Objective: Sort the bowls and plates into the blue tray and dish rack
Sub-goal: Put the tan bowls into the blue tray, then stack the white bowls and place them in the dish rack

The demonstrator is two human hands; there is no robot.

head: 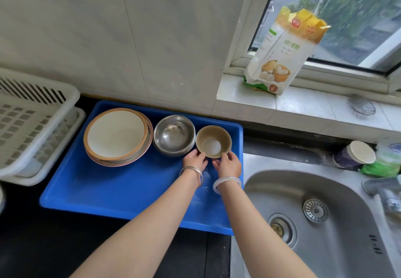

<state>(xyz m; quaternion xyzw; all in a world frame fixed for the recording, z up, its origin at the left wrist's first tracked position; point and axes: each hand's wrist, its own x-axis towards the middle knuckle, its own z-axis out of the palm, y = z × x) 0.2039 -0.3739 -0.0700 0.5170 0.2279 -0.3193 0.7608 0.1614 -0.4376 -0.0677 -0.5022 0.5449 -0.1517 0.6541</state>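
A blue tray [121, 191] lies on the dark counter. At its back stand a stack of cream plates with tan and pink rims [117, 135], a stack of steel bowls [174, 134] and a small tan bowl [213, 141] at the right. My left hand [194, 161] grips the tan bowl's near left side and my right hand [229, 165] its near right side. The white dish rack [32, 123] stands at the far left, apart from both hands.
A steel sink [314, 212] with two drains sits right of the tray. A flour bag [284, 52] leans on the window sill. A paper cup [355, 154] and a green packet [384, 165] stand behind the sink, with a tap [386, 193] at the right edge.
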